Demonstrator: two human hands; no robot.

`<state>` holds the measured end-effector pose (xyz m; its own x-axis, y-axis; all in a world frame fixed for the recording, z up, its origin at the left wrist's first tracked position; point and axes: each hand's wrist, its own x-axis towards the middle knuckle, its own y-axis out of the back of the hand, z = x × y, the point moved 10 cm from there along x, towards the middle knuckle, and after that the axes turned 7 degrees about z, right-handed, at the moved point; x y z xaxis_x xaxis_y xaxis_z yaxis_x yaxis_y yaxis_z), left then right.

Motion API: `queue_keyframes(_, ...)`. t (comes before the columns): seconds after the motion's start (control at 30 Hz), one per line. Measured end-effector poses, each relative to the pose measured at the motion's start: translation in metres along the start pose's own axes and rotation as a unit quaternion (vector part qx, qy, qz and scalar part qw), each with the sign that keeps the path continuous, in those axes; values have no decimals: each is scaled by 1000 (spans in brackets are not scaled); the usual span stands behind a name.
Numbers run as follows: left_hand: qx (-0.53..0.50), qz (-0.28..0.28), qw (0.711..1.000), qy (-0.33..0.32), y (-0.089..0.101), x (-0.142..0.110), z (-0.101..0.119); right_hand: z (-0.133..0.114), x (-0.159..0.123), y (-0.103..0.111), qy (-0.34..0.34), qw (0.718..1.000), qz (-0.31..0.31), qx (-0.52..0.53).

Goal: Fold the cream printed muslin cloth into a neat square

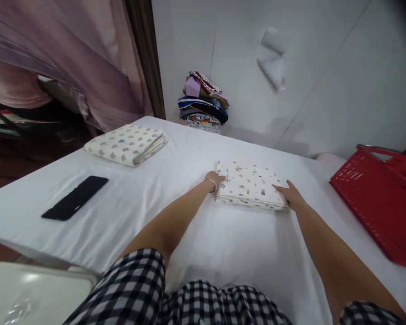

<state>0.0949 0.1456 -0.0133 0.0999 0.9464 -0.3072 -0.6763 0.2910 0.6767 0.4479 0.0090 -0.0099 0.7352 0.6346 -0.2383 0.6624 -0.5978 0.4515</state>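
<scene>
A folded white cloth (248,184) with small printed motifs, among them a starfish shape, lies flat on the white-covered table (186,153) in front of me. My left hand (214,178), with a bracelet at the wrist, grips its left edge, thumb on top. At the opposite edge my right hand (292,196) holds the cloth, its thumb on the upper face and a finger along the outer side. The fingers beneath or behind the edges are partly hidden. Farther left lies a second folded cloth (125,143) with grey mushroom-like prints.
A black phone-like slab (75,198) lies on the table's left part. On the right stands a red plastic basket (379,198). Stacked folded clothes (205,101) stand beyond the far edge by the wall. A pink curtain (98,54) hangs at left; a pale lid-like surface (37,289) is lower left.
</scene>
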Motion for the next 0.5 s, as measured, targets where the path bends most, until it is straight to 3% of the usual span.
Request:
queue_keyframes(0.17,-159,-33,986,49,-2,-14,-13,-2,-11,9,68,994,4,-90)
queue_keyframes(0.3,-196,-75,975,65,-5,-39,-25,-36,-38,14,245,945,71,-203)
queue_keyframes(0.4,-213,-102,969,70,-8,-60,-32,-66,-86,-12,397,898,47,-185)
queue_keyframes(0.5,-216,-128,965,74,-13,-75,-40,-79,-135,-56,461,873,-40,-154)
